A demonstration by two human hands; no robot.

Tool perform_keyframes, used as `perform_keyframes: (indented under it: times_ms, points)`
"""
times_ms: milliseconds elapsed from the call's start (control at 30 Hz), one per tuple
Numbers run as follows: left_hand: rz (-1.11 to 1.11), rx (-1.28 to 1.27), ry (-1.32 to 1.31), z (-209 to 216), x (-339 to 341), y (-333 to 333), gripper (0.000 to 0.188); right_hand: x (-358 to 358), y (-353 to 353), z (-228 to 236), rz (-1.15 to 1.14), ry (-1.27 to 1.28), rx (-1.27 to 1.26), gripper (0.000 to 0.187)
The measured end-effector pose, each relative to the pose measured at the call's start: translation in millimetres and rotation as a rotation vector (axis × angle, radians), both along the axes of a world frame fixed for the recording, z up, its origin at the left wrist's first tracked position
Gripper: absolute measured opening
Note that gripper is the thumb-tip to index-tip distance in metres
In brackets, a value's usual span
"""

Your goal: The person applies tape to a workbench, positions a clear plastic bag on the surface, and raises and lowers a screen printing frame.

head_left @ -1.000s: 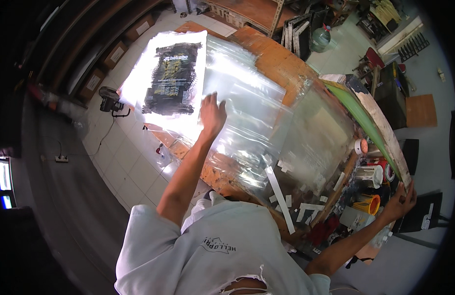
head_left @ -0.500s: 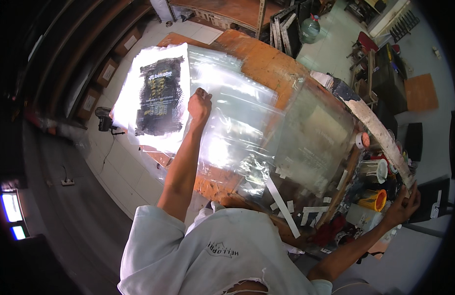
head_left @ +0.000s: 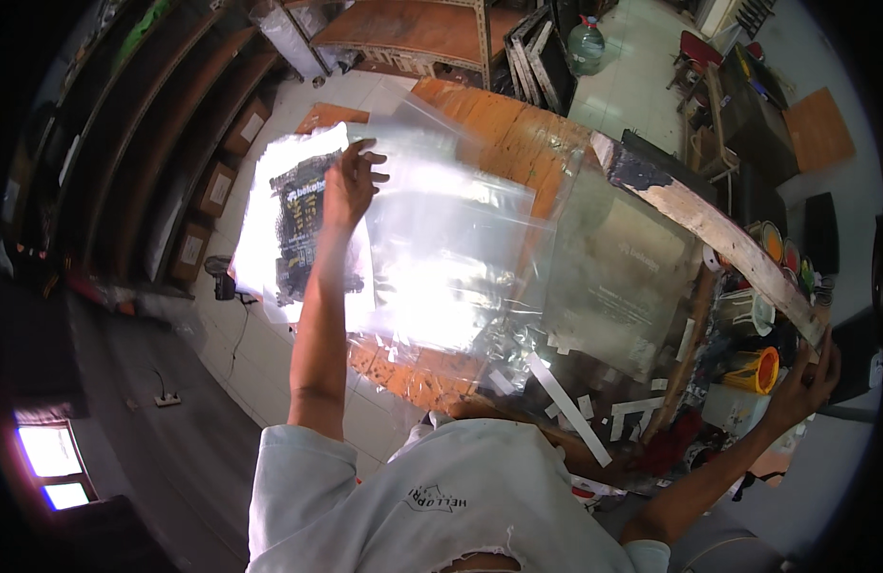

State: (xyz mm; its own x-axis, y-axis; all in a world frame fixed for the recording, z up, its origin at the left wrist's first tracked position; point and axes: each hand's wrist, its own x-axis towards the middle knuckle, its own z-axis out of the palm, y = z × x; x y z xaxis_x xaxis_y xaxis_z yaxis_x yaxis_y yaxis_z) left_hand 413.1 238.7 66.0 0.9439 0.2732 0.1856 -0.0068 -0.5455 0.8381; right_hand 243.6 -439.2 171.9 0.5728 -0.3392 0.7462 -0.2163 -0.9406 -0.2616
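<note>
We seem to be in a printing workshop: we see a printed sheet (head_left: pixel 296 220), a stained table (head_left: pixel 518 119), coloured pots (head_left: pixel 753 371), stacked frames (head_left: pixel 537 65) and shelves (head_left: pixel 408 31).

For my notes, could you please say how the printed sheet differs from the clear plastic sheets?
The printed sheet is white with dark print; the clear plastic sheets are see-through. The printed sheet lies left of the clear plastic sheets. Both catch bright glare.
</note>
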Motion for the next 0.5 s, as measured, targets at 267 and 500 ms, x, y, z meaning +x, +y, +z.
perform_keyframes:
  times_ms: [267,500]
  points:
    - [-0.405,-0.142,0.02,164,-6,-37,0.047,9,-4,-7,0.087,-0.083,-0.012,0.039]
    - [-0.381,-0.339,0.086,156,-4,-4,0.053,12,-2,2,0.128,-0.061,0.079,0.042]
